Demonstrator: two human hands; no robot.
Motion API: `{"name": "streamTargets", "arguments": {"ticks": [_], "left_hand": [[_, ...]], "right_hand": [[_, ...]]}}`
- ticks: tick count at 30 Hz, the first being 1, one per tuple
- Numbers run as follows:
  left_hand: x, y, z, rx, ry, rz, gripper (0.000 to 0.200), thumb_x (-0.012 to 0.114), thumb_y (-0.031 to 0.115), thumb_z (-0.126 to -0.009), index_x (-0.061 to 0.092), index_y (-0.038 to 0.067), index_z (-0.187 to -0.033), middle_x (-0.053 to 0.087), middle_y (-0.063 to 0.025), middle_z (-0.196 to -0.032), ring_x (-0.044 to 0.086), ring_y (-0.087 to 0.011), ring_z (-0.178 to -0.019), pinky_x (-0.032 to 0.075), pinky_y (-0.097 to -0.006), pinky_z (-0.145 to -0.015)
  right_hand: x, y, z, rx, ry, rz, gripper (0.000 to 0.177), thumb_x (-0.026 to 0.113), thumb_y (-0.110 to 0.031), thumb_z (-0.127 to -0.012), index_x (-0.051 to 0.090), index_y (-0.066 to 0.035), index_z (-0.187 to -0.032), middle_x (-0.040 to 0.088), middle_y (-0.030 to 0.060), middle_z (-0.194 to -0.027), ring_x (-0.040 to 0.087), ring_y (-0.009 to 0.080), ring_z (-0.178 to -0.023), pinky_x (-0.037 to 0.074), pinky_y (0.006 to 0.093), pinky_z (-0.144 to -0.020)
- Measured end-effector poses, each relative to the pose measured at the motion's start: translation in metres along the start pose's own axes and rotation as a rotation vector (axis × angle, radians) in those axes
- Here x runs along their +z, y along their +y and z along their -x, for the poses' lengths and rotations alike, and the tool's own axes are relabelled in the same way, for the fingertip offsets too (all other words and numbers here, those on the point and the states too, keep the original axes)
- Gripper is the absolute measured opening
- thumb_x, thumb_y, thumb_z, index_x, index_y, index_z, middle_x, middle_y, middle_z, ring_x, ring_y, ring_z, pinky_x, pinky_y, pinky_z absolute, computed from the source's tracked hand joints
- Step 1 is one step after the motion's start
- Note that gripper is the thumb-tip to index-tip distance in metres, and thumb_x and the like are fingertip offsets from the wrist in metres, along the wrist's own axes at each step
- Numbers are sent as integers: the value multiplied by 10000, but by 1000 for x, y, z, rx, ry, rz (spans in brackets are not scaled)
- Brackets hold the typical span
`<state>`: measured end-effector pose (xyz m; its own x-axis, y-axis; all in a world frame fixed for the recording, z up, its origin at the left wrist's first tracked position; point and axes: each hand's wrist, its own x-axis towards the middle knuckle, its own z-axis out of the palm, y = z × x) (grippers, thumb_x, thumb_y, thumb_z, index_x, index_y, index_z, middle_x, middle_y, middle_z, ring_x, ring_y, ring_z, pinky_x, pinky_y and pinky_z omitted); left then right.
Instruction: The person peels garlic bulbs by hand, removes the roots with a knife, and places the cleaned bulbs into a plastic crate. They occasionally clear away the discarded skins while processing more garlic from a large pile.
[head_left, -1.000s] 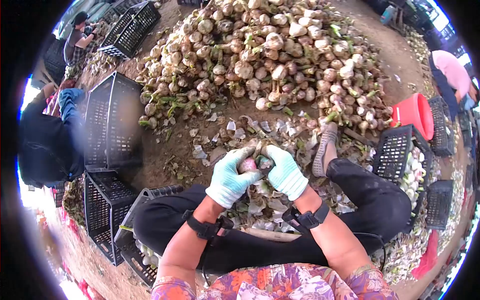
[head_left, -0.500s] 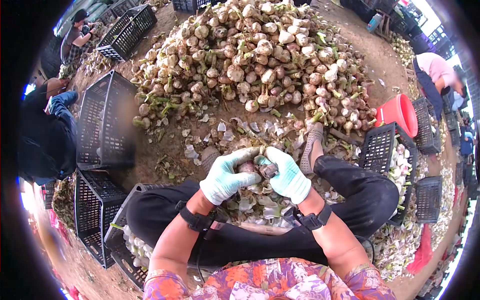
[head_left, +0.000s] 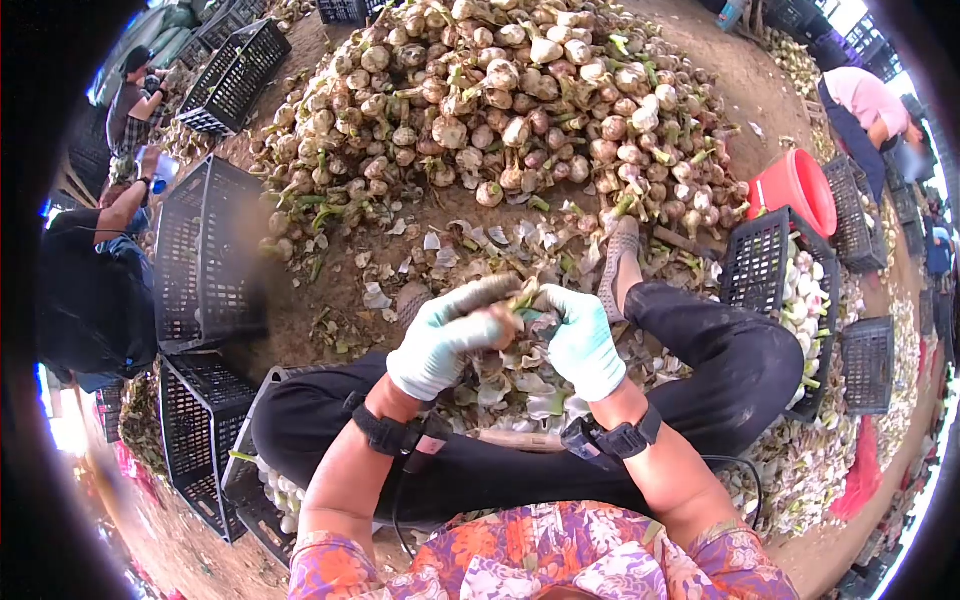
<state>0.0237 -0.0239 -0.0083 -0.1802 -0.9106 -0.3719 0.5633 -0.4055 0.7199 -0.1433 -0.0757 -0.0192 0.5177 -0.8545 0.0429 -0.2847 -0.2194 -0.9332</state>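
Note:
Both my hands wear pale green gloves and meet over my crossed legs. My left hand (head_left: 435,345) and my right hand (head_left: 580,340) grip one garlic bulb (head_left: 497,322) between them, its pinkish skin partly hidden by my fingers. A strip of dry skin (head_left: 490,290) sticks out above my left fingers. Peeled skins (head_left: 520,385) lie in a heap under my hands. A big pile of unpeeled garlic bulbs (head_left: 500,110) rises on the dirt floor ahead of me.
Black plastic crates stand at my left (head_left: 205,255) and lower left (head_left: 195,430); another crate (head_left: 790,290) at my right holds peeled white bulbs. A red bucket (head_left: 795,190) lies beyond it. Other people sit at the left (head_left: 90,290) and bend at the far right (head_left: 865,105).
My hands have stayed on the bulb and shifted slightly left. My left fingers have pulled a strip of skin up off it. The view has tilted a little.

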Motion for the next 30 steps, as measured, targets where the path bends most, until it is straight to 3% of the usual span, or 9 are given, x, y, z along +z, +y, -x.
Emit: {"name": "streamTargets", "arguments": {"ticks": [4, 8, 16, 18, 22, 24, 25, 26, 30], "left_hand": [[-11, -15, -12, -28, -119, 455, 584, 559, -1, -725, 309, -19, -1253, 526, -90, -918, 509, -135, -665, 430, -217, -563], [-12, -30, -12, 456, 95, -535, 829, 733, 89, -636, 247, -5, -1301, 461, -73, -1143, 481, -146, -1000, 402, -255, -857], [-14, -22, -18, 19, 166, 429, 420, 439, 387, -860, 506, 1, -1010, 573, -103, -922, 555, -208, -856, 457, -328, -781], [-25, -23, -21, -28, -14, 581, 394, 483, 353, -849, 502, 9, -1040, 569, -101, -936, 554, -213, -857, 456, -330, -793], [-8, -17, -15, 305, 196, -46, 395, 547, 286, -832, 491, -4, -1094, 576, -54, -904, 547, -128, -819, 453, -256, -767], [-9, -17, -11, 308, 166, -240, 383, 622, 159, -776, 496, -16, -1091, 568, -55, -933, 533, -127, -851, 436, -237, -788], [-11, -10, -8, 204, 157, -221, 393, 656, 88, -730, 509, -20, -1078, 571, -55, -939, 541, -128, -838, 443, -241, -777], [-9, -8, -5, 200, 159, -222, 393, 656, 88, -730, 509, -20, -1078, 571, -55, -939, 541, -128, -838, 443, -241, -777], [5, 5, 2, -152, -10, -140, 604, 702, 61, -653, 416, -10, -1181, 548, -139, -1049, 565, -187, -886, 463, -290, -767]], "right_hand": [[11, -6, 1, -52, 160, -171, 123, 521, -41, -757, 598, -7, -845, 613, 107, -717, 581, 182, -647, 443, 262, -617], [17, 2, 4, 20, 269, -250, 133, 489, -11, -770, 586, -4, -860, 603, 88, -712, 549, 123, -652, 434, 246, -615], [10, -16, 15, 240, 69, -725, 203, 465, 32, -756, 555, 37, -938, 592, 48, -743, 526, 79, -649, 439, 223, -608], [11, -13, 13, -120, 90, -189, 215, 462, 30, -758, 556, 36, -951, 614, 58, -783, 541, 75, -687, 440, 217, -613], [5, -11, 10, 156, 35, -365, 195, 530, 1, -738, 567, 35, -927, 621, 72, -793, 568, 100, -698, 445, 226, -621], [8, 1, 12, -132, 128, -82, 199, 548, 4, -730, 568, 32, -926, 612, 77, -761, 580, 132, -680, 458, 247, -617], [4, -2, 14, 324, 28, -410, 175, 558, -16, -721, 574, 20, -892, 599, 103, -735, 589, 184, -665, 470, 282, -613], [1, 21, 4, -20, 81, -119, 160, 576, -30, -697, 575, 7, -853, 587, 124, -727, 592, 242, -668, 477, 305, -635], [-8, 64, -11, -12, 303, 582, 219, 564, 25, -668, 567, 0, -886, 585, 147, -922, 589, 252, -763, 475, 308, -673]]}}
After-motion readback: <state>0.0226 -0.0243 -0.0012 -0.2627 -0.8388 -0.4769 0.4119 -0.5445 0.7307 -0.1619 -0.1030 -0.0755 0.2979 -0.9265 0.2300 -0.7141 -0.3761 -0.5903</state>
